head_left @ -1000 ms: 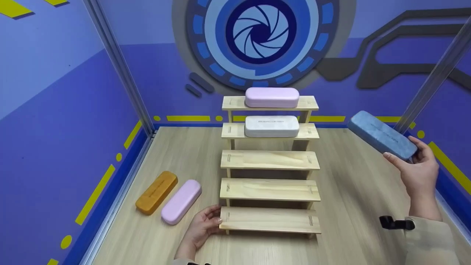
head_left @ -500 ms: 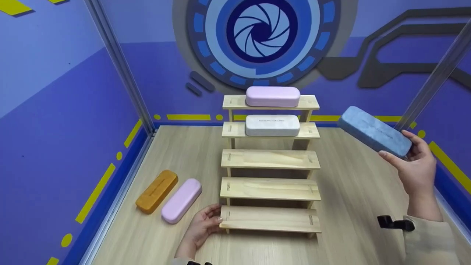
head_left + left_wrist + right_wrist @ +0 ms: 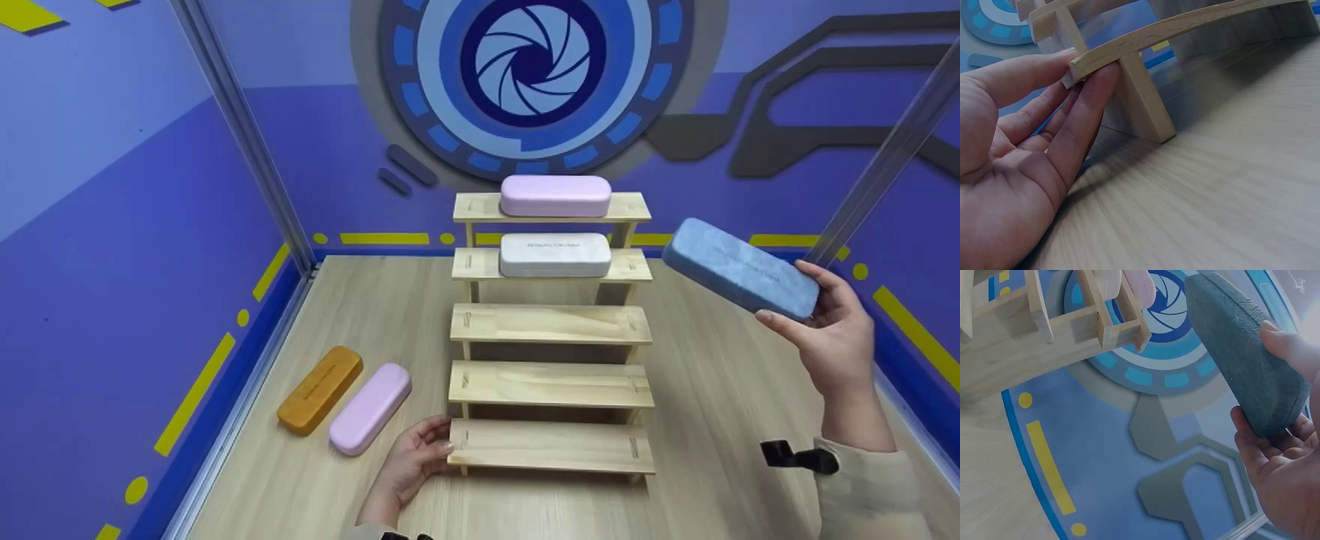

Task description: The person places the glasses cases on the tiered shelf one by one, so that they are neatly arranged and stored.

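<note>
A blue glasses case (image 3: 742, 268) is gripped at its right end by my right hand (image 3: 840, 337), raised in the air to the right of a wooden step rack (image 3: 551, 446). The right wrist view shows the thumb on one side of the blue case (image 3: 1247, 354) and the fingers around the other. My left hand (image 3: 412, 461) pinches the left end of the rack's lowest shelf; in the left wrist view its thumb lies on top of the shelf board (image 3: 1129, 45) and its fingers beneath. A pink case (image 3: 555, 196) sits on the top shelf, a white case (image 3: 555, 255) on the one below.
On the table (image 3: 360, 300) left of the rack lie an orange-brown case (image 3: 320, 391) and a second pink case (image 3: 370, 409), side by side and slanted. Purple-blue panels (image 3: 300, 150) with metal corner posts (image 3: 240, 127) enclose the table at the back and both sides.
My right hand has carried the blue case to the left, closer to the rack. The left hand stays on the lowest shelf, and the other cases have not moved.
</note>
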Motion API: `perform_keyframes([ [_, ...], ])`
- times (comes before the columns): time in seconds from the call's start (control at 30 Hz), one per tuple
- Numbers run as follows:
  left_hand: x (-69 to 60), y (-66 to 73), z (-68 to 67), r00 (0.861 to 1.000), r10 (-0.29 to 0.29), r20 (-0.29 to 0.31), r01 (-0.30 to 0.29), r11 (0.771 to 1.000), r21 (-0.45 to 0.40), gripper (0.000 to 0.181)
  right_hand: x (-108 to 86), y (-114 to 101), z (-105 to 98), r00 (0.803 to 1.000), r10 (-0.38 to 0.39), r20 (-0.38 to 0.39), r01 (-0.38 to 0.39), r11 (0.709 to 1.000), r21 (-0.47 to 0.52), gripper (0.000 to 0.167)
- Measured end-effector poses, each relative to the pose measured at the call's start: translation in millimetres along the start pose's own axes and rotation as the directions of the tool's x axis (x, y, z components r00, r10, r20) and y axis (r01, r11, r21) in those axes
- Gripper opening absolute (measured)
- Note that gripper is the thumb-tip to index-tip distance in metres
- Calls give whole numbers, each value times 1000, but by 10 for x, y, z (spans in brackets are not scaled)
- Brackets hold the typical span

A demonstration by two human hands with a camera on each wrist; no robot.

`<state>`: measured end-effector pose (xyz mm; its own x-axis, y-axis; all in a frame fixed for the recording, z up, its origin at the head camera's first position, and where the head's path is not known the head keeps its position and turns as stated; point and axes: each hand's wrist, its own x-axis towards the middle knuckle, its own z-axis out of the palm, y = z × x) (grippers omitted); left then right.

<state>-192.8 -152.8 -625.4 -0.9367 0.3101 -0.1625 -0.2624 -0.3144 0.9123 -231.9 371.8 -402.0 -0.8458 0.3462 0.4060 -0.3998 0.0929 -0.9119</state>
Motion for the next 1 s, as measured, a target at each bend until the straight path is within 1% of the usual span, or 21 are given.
perform_keyframes([
  [0.17, 3, 3, -1, 1000, -2, -3, 2, 1000, -6, 65, -24, 0, 70, 994, -49, 96, 45, 998, 39, 72],
  [0.27, 6, 4, 0, 1000, -3, -5, 3, 1000, -4, 65, -33, 5, 126, 985, -76, 158, 70, 996, 47, 72],
  [0.37, 7, 2, 2, 1000, -3, -3, 3, 1000, -2, 65, -35, 11, 193, 973, -87, 212, 77, 995, 56, 74],
  [0.6, 6, -11, -6, 1000, -5, -4, 5, 1000, 3, 65, -58, 43, 388, 952, -81, 294, 84, 996, 4, 76],
  [0.87, -4, 0, 6, 1000, 0, -8, 0, 1000, 15, 60, -64, 97, 621, 926, -62, 373, 52, 998, 38, 77],
  [1.0, -4, 3, 5, 1000, 1, -4, -1, 1000, 15, 60, -67, 134, 736, 910, -45, 413, 34, 999, 34, 76],
])
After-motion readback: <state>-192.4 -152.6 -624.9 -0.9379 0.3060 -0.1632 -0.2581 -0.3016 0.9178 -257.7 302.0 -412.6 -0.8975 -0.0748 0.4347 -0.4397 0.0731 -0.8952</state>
